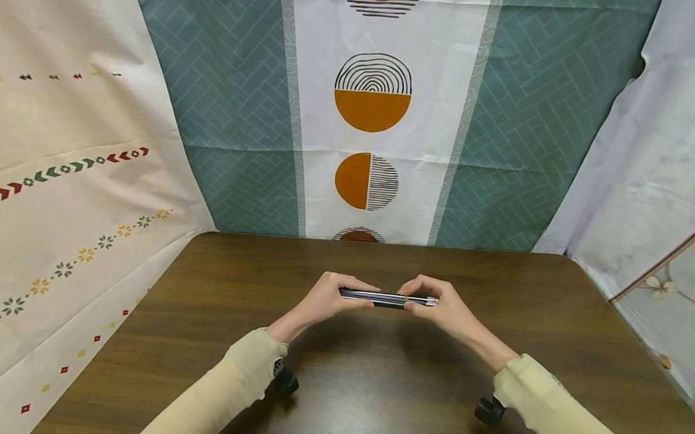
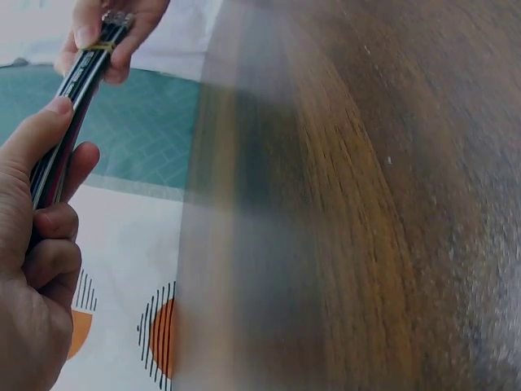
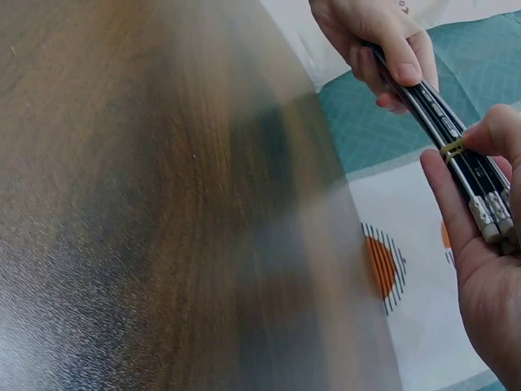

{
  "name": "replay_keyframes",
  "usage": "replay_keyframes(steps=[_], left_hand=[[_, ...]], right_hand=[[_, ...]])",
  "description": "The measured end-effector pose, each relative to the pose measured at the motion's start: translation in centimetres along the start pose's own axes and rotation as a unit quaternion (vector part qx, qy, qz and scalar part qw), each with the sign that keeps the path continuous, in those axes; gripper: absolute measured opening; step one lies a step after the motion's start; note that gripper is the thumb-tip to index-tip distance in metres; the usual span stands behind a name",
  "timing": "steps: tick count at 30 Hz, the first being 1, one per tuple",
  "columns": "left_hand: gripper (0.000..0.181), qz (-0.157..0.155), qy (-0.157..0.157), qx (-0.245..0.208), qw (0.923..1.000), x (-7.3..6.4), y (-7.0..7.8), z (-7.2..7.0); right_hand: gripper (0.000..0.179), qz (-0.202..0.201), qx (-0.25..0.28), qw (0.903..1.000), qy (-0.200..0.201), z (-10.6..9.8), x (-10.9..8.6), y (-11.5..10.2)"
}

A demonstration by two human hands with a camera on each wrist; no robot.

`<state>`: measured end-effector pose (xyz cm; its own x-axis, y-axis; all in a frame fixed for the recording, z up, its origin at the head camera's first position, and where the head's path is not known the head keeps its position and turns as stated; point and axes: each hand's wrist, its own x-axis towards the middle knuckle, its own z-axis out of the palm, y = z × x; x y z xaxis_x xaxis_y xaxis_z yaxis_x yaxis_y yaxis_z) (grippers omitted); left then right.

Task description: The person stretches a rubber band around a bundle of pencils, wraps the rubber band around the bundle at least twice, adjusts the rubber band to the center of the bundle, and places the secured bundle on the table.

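Observation:
A bundle of dark pencils (image 1: 387, 298), with metal ferrules and pale erasers at one end, is held sideways above the table. Around it, close to the eraser end, runs a yellow rubber band (image 3: 452, 150). My left hand (image 1: 326, 297) grips the other end of the bundle, thumb along one side and fingers curled round it. At the banded end, my right hand (image 1: 443, 308) pinches the pencils, its thumb tip right at the rubber band in the right wrist view. The erasers (image 3: 491, 233) point into the right palm.
Below the hands spreads a brown wooden table (image 1: 342, 383). A teal and white patterned cloth (image 1: 379, 141) hangs behind it. Printed cloths also border the left and right sides. Black wrist cameras sit under both sleeves.

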<state>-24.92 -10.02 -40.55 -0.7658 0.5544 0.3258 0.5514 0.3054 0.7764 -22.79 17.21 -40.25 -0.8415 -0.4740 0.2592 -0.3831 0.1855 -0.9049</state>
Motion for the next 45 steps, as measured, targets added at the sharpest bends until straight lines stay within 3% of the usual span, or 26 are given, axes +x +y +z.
replay_keyframes(steps=[6, 10, 14, 19, 27, 36, 45], left_hand=[[0.029, 0.018, 0.001, 0.009, 0.9998, 0.0, 0.1, 0.1], [0.028, 0.015, 0.001, 0.018, 0.9997, 0.2, 0.1, 0.1], [0.028, -0.001, -0.001, 0.012, 0.9999, 0.2, 0.1, 0.1], [0.028, -0.006, -0.003, 0.011, 0.9999, 0.3, 0.3, 0.1], [0.027, -0.012, -0.013, 0.0, 0.9998, 0.3, 0.3, 0.0], [0.026, -0.02, -0.009, -0.013, 0.9997, 0.4, 0.7, -0.2], [0.026, -0.024, -0.003, -0.008, 0.9997, 0.1, 1.3, -0.2]], right_hand=[[0.037, 0.041, -0.004, 0.9991, -0.013, 0.0, 0.0, 0.0], [0.056, 0.019, -0.015, 0.9996, -0.012, -0.3, 0.1, 0.0], [0.042, -0.013, -0.026, 0.9995, -0.006, -0.5, 0.2, 0.0], [0.026, -0.023, -0.018, 0.9992, -0.029, -0.6, 0.4, 0.0], [0.024, -0.026, 0.027, 0.9988, -0.033, -0.1, 0.3, -0.1], [0.023, -0.01, -0.013, 0.9998, 0.011, 0.1, 0.0, -0.8], [0.024, 0.015, -0.033, 0.9989, 0.027, 0.4, -0.3, -1.0]])
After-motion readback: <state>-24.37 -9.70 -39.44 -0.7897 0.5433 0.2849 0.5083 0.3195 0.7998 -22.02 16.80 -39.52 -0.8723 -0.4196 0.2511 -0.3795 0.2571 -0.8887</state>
